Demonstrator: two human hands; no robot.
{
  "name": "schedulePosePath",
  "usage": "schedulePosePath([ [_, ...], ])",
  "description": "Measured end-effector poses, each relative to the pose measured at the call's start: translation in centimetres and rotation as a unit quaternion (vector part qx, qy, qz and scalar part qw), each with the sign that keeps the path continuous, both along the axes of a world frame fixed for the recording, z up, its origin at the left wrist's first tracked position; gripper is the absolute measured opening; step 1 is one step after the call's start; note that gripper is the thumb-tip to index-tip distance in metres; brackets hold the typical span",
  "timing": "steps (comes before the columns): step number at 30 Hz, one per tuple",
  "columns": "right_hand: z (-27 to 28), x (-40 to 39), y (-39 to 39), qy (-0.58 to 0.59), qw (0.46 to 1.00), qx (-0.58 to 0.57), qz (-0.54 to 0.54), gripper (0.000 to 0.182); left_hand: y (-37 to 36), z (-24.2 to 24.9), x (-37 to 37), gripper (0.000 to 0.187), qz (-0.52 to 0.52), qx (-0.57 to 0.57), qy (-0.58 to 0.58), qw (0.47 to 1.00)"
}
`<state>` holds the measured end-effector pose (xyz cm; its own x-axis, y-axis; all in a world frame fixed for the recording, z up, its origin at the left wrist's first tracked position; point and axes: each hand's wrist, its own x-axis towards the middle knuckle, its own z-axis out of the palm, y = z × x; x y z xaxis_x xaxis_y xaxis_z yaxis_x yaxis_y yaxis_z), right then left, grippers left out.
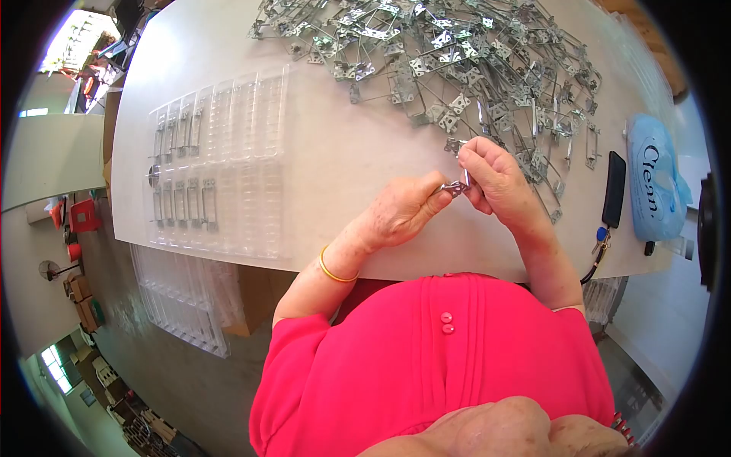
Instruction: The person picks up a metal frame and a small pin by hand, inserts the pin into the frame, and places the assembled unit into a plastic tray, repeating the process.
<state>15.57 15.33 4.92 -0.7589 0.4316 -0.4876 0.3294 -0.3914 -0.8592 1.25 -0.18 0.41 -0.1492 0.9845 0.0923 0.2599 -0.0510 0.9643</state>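
Both hands are pinching one small metal clip (pixel 455 187) just above the table (pixel 335 152) edge — left hand (pixel 403 213) gripping its end, right hand (pixel 495 179) closing on its wire. Keeping the fingertips close is steadying it, I judge. Farther left, a tray (pixel 217 160) is holding finished clips; beyond, a pile (pixel 457 61) is lying loose.

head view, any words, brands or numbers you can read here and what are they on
"Clean": printed on the blue wipes pack at the right edge of the table.
Smaller print below that word on the pack: too small and blurred to read.
Black phone beside the pack: no readable text.
Clear plastic tray, the pile of metal clips, and the clip held by the left hand and right hand: no text visible.
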Motion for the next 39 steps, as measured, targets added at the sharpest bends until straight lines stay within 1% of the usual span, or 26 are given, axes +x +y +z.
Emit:
schedulePosePath([
  [2,-0.4,0.1,0.1,-0.001,1.0,-0.007,0.0,0.022,-0.4,-0.7,-0.5,0.023,-0.074,-0.002,0.05,0.996],
  [3,-1.1,0.3,0.5,0.012,1.0,-0.014,-0.017,0.022,-0.4,-0.5,-0.4,0.023,-0.076,-0.003,0.05,0.996],
  [5,-1.1,0.3,0.7,0.025,0.999,-0.02,-0.031,0.022,-0.5,0.1,-0.3,0.031,-0.047,-0.05,-0.034,0.997],
  [6,-0.6,0.3,0.5,0.046,0.997,0.01,-0.056,0.019,-0.5,-0.3,-0.2,0.031,-0.043,-0.05,-0.035,0.997],
  [8,0.0,0.4,-0.3,0.068,0.994,0.04,-0.082,0.016,-0.1,-1.6,0.0,0.04,0.016,-0.048,-0.216,0.975],
  [10,0.4,0.5,-1.7,0.155,0.98,0.096,-0.08,0.011,-0.1,-0.6,-0.2,0.044,0.016,-0.059,-0.22,0.974],
  [11,0.4,0.5,-2.0,0.155,0.98,0.097,-0.081,0.011,-0.1,0.0,-0.4,0.047,0.02,-0.071,-0.223,0.972],
  [13,0.0,0.5,-2.6,0.175,0.969,0.163,-0.064,0.011,-0.1,0.7,-0.7,0.049,0.013,-0.078,-0.207,0.975],
  [14,-0.7,0.5,-2.8,0.177,0.953,0.238,-0.065,0.014,-0.1,0.9,-0.8,0.051,0.007,-0.084,-0.191,0.978],
  [15,-1.3,0.5,-2.8,0.178,0.952,0.239,-0.065,0.014,-0.1,0.7,-0.7,0.051,0.007,-0.084,-0.19,0.978],
  [16,-1.7,0.6,-2.7,0.189,0.911,0.362,-0.048,0.015,-0.1,0.3,-0.6,0.052,0.018,-0.063,-0.195,0.979],
  [17,-1.9,0.6,-2.7,0.197,0.854,0.479,-0.031,0.017,-0.1,0.0,-0.5,0.053,0.03,-0.042,-0.199,0.979],
  [18,-1.9,0.6,-2.7,0.198,0.854,0.48,-0.03,0.017,-0.1,-0.3,-0.6,0.053,0.03,-0.041,-0.199,0.979],
  [20,-1.9,0.6,-2.8,0.129,0.854,0.504,0.008,0.015,0.0,-0.7,-0.6,0.049,0.049,0.04,-0.074,0.995],
  [21,-1.7,0.6,-3.1,0.13,0.854,0.504,0.008,0.015,0.0,-0.7,-0.5,0.049,0.048,0.04,-0.074,0.995],
  [23,-1.3,0.3,-3.6,0.057,0.904,0.423,0.004,0.012,0.2,-0.5,-0.3,0.039,0.081,0.085,0.089,0.989],
  [24,-1.2,0.2,-3.5,0.058,0.904,0.423,0.006,0.012,0.2,-0.7,-0.2,0.039,0.083,0.085,0.088,0.989],
  [26,-0.8,0.0,-3.4,0.005,0.908,0.418,0.023,0.01,0.1,-1.0,-0.1,0.027,0.109,0.073,0.139,0.982],
  [27,-0.8,0.0,-3.4,0.006,0.908,0.418,0.023,0.01,0.1,-1.0,0.0,0.027,0.109,0.073,0.14,0.981],
  [30,-0.5,0.3,-3.0,0.001,0.892,0.449,0.057,0.009,0.5,-0.9,0.3,0.023,0.155,0.12,0.178,0.964],
  [32,-0.1,0.6,-2.8,-0.006,0.92,0.385,0.07,0.008,0.5,-0.6,0.5,0.016,0.218,0.086,0.192,0.953],
  [33,0.1,0.9,-2.7,-0.005,0.92,0.386,0.071,0.008,0.5,-0.6,0.3,0.016,0.219,0.086,0.192,0.953],
  [35,0.4,1.5,-2.1,-0.048,0.951,0.293,0.091,0.01,0.5,-0.5,-0.1,0.015,0.247,0.051,0.249,0.935],
  [36,0.2,1.8,-1.9,-0.048,0.95,0.293,0.091,0.01,0.4,-0.5,-0.2,0.015,0.247,0.052,0.249,0.935],
  [38,-0.5,2.5,-1.6,-0.041,0.959,0.27,0.077,0.012,0.5,-0.5,-0.1,0.017,0.236,0.02,0.348,0.907],
  [39,-0.7,2.8,-1.4,-0.041,0.959,0.271,0.076,0.012,0.5,-0.4,0.2,0.017,0.236,0.021,0.348,0.907],
])
